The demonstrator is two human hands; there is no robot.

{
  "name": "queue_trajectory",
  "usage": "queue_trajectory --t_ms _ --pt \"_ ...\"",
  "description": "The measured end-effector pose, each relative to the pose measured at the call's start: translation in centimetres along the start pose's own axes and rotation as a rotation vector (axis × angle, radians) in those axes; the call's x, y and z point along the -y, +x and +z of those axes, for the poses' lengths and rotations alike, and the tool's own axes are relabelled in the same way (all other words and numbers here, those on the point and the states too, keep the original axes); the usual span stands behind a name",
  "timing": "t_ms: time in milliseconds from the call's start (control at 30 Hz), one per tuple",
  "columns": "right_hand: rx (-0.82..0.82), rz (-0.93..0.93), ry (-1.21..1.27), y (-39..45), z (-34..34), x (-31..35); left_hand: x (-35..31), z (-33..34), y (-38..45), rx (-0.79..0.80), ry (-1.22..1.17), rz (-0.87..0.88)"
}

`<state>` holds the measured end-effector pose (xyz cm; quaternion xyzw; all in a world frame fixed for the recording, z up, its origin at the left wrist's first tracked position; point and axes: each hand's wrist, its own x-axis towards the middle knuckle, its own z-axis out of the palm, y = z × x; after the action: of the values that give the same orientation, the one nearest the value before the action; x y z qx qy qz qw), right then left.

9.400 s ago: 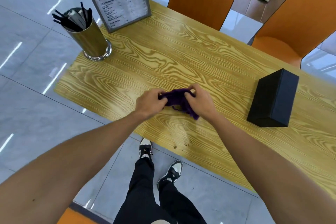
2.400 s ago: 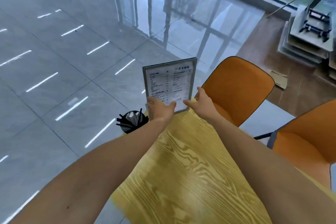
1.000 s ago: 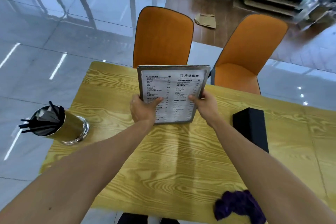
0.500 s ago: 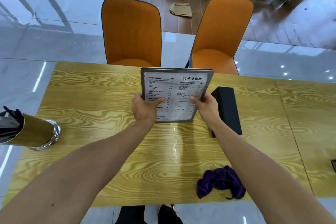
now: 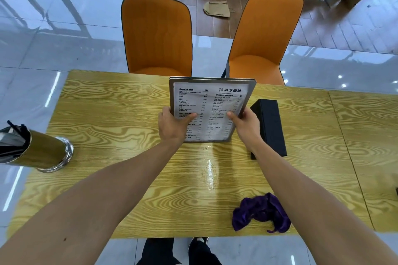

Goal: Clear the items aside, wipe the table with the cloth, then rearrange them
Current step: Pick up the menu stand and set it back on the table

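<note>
A framed menu board (image 5: 212, 101) stands upright over the middle of the wooden table (image 5: 120, 114), its bottom edge at the tabletop. My left hand (image 5: 173, 127) grips its left edge with the thumb across the front. My right hand (image 5: 245, 122) grips its right edge the same way. The crumpled purple cloth (image 5: 261, 212) lies near the table's front edge, right of centre, partly behind my right forearm. A black box (image 5: 270, 125) lies just right of the menu. A gold straw holder (image 5: 41, 153) with black straws stands at the left end.
Two orange chairs (image 5: 158, 34) (image 5: 266, 34) stand along the far side of the table. A seam (image 5: 344, 140) joins a second tabletop at the right. Glossy tiled floor lies all around, with stacked boards and a cardboard piece beyond the chairs.
Both hands have carried the menu board from the table's far left corner to its middle, next to the black box. The cloth, held earlier in both hands, now lies on the table.
</note>
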<state>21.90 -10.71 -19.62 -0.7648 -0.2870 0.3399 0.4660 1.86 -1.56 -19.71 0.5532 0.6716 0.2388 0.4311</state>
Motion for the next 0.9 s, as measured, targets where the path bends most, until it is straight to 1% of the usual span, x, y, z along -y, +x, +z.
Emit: queue_trajectory --t_ms 267,533,633,733,800,900 --pt "-0.002 0.008 -0.032 -0.5 -0.1 0.1 0.3 0.0 -0.2 -0.002 -0.002 0.001" --pt "-0.005 0.029 -0.046 -1.0 0.0 0.1 0.6 -0.1 0.1 0.036 0.001 0.0" --pt "-0.064 0.087 -0.083 -1.6 0.2 -0.4 1.2 -0.5 0.2 0.058 0.003 -0.015" --pt "-0.099 0.191 -0.17 -2.6 0.8 -1.0 1.7 -1.2 0.3 0.063 0.021 -0.014" --pt "-0.078 0.239 -0.223 -3.6 1.4 -1.6 1.9 -1.8 0.4 0.086 0.045 -0.005" --pt "-0.002 0.256 -0.316 -5.2 2.9 -1.9 2.4 -3.4 0.2 0.147 0.062 0.003"
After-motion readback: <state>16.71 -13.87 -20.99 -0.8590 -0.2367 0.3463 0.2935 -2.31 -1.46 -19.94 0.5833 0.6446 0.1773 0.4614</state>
